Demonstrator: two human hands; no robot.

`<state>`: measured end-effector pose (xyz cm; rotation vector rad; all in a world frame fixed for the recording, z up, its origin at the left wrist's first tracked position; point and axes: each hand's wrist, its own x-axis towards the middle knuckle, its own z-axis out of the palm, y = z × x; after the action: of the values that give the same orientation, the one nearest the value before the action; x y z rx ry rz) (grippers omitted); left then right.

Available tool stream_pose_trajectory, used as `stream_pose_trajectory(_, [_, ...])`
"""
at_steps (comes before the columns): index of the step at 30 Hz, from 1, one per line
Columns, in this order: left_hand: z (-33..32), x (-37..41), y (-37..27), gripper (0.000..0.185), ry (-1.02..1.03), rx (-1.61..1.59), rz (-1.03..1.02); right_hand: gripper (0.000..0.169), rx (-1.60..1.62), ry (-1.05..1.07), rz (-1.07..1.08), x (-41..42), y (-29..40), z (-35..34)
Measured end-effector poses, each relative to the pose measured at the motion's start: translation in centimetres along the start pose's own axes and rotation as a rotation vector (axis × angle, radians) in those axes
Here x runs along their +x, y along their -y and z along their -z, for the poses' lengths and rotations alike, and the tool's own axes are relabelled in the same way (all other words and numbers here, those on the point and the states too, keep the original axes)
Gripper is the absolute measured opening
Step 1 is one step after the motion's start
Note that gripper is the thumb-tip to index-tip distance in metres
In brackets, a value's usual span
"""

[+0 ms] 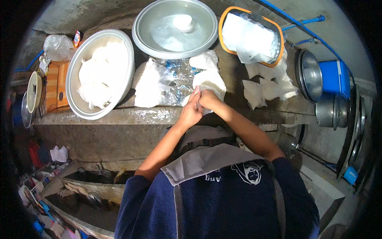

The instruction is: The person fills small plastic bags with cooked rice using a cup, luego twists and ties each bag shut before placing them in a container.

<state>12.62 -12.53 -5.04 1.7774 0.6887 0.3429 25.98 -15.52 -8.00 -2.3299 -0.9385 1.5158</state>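
My left hand (pixel 192 111) and my right hand (pixel 208 99) meet at the front of the counter, fingers pinched together. Between them they hold the near end of a white plastic bag (pixel 211 80), which seems to have something white in it. The exact grip is partly hidden by the fingers. Left of my hands, a clear plastic sheet (pixel 179 76) covers the counter, with a filled white bag (pixel 147 85) on its left side. Another small white bag (pixel 204 60) lies just behind the one in my hands.
Several knotted white bags fill a grey basin (pixel 130 71) at left. Behind, a large basin (pixel 138 28) holds cloudy liquid and a white round object (pixel 183 22). An orange-rimmed basket (pixel 221 28) with white plastic sheets stands right, beside loose bags (pixel 265 88) and metal pans (pixel 312 76).
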Motion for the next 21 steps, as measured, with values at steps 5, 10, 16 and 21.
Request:
stream_pose_trajectory(5, [-0.3,0.1,-0.3,0.058,0.011,0.0,0.062,0.025,-0.28,-0.299,0.134,3.3,-2.1,-2.1])
stream_pose_trajectory(10, [-0.4,-0.3,1.6,0.056,-0.055,-0.175,0.142,0.025,-0.349,-0.203,0.254,-1.6,-0.8,-0.4])
stream_pose_trajectory(16, [0.3,-0.8,2.3,0.057,-0.075,-0.154,0.27,0.036,-0.34,-0.739,0.561,-10.2,-0.5,3.7])
stream_pose_trajectory(21, [1.7,-0.7,-0.4,0.053,-0.042,-0.028,0.356,0.034,-0.241,-0.196,0.16,-2.3,-5.2,3.7])
